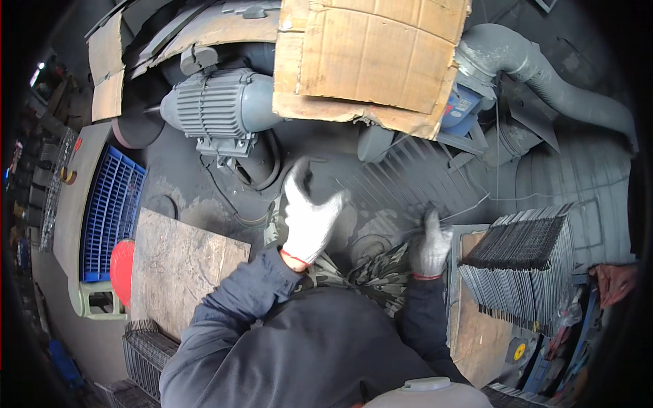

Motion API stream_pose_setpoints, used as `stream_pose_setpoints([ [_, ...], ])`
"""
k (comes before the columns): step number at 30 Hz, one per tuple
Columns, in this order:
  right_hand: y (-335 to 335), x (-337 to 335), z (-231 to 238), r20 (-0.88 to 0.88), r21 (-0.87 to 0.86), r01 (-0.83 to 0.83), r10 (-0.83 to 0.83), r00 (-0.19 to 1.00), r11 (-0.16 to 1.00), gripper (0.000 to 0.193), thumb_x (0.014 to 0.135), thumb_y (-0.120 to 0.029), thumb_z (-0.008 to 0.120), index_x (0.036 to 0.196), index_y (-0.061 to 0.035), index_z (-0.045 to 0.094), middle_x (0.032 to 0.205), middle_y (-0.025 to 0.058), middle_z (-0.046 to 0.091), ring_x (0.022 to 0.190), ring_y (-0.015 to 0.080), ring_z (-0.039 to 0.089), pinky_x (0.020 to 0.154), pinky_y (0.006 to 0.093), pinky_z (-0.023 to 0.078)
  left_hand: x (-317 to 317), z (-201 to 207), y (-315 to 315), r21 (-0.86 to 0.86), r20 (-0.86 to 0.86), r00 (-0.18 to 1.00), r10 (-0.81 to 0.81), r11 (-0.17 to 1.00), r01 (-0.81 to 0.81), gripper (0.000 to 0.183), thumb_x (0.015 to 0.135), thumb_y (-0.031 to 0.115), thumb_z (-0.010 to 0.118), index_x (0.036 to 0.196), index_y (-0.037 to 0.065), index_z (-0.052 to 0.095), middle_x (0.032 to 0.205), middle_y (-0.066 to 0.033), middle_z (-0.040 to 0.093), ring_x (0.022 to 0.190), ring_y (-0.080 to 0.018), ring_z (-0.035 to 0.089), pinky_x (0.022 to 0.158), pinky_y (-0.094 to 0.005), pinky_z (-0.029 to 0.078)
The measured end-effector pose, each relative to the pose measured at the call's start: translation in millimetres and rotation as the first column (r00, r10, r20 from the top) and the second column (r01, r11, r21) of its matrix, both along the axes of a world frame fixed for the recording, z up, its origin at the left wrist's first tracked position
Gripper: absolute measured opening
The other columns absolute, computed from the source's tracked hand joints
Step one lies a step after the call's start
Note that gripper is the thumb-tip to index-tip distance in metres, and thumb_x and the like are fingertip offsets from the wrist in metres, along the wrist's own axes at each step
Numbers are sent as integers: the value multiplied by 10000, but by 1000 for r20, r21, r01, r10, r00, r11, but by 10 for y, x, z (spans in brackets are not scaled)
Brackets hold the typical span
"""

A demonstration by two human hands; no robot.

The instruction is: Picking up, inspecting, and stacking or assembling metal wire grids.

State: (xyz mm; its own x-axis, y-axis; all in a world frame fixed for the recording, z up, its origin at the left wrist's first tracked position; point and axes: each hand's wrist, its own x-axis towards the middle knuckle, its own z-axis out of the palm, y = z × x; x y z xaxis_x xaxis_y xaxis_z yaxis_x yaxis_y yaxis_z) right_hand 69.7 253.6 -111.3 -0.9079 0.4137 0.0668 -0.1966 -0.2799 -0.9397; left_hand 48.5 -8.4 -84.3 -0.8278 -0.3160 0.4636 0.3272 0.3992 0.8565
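Observation:
My left hand (311, 221), in a white glove with a red cuff, is raised in front of my lap. Its thumb and fingers are spread, and nothing is between them. On the other side, my right hand (432, 246), also gloved, closes on the near edge of a wire rack (415, 178). This rack of thin parallel bars is tilted and blurred beneath the cardboard-covered machine. Just right of that hand, a tall stack of dark wire racks (520, 262) stands on a wooden board (476, 340).
A grey electric motor (214, 105) stands ahead on the left, beside a cardboard cover (374, 58). A thick grey duct (564, 88) curves at the far right. To my left are a wooden board (180, 265), a blue plastic crate (112, 211) and more wire racks (146, 350).

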Motion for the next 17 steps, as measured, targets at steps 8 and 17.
stream_pose_setpoints([
  [8, -391, 118, -282, -51, -632, -216, 238, 970, 744, 348, 1081, 20, 595, 1414, -78, 601, 1338, 189, 668, 1255, 376, 675, 1093, 583, 562, -73, -168, 248, 764, 223, 868, -444, 633, 128, 277, 1012, 138, 781, 1187, 26, 598, 977, -105, 724, 823, -178, 717, 736, -310, 588],
  [17, 392, -247, -288, 288, 86, -346, 309, 906, 934, 551, 1061, -195, 722, 1545, -7, 538, 1387, 106, 666, 1219, 168, 639, 1075, 333, 506, -198, -241, -3, 512, 559, 716, -418, 854, 98, 423, 991, 225, 817, 1243, -51, 621, 988, -88, 694, 862, -113, 666, 730, -296, 561],
])
